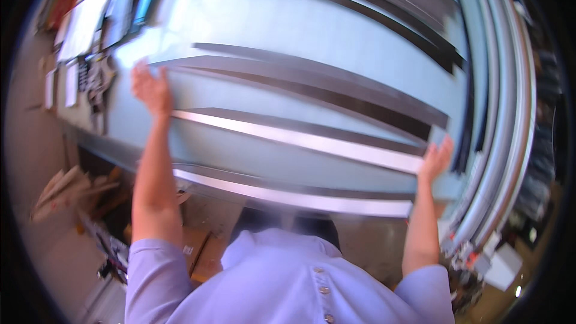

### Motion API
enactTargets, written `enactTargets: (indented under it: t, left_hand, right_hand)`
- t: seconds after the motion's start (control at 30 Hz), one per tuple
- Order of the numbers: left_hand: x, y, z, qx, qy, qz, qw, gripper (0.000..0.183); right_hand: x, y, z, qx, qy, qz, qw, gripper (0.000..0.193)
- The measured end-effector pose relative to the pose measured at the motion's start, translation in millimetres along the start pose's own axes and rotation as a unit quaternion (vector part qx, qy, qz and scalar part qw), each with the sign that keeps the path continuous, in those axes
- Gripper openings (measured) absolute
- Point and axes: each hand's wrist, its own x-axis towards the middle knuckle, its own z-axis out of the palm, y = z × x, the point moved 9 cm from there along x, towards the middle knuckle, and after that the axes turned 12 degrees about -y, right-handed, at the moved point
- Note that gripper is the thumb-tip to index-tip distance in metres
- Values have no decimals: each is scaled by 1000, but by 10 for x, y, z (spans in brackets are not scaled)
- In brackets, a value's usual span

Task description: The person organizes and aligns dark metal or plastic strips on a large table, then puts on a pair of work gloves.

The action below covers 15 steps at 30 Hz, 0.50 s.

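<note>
Long, thin grey and silver metal strips lie across a pale blue table, and both my arms reach over them. At the left, my left hand (151, 90) is open, thumb apart from the fingers, beside the left end of a dark grey strip (300, 78). Toward the right, my right hand (437, 159) is open with fingers extended, at the right end of a silver-faced strip (300, 138). Blur hides whether either hand touches a strip. Nearest me, another silver-faced strip (294, 198) lies along the table's front edge.
More long dark strips (360, 6) lie at the table's far side. Long silvery bars (510, 102) run along the right. At the far left are white and blue pieces (90, 24) and grey fittings (99, 78). Cardboard (66, 192) lies below the table at left.
</note>
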Motion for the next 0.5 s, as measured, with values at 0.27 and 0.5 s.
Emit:
enactTargets:
  t: [0.27, 0.5]
  left_hand:
    - [-370, 360, -442, -173, 39, 61, 982, 40]
    - [-1597, 2953, -947, -168, -314, 323, 877, 86]
  right_hand:
    - [39, -340, -570, 224, -2, 41, 974, 36]
    - [-394, -2107, -658, 122, -224, -266, 930, 67]
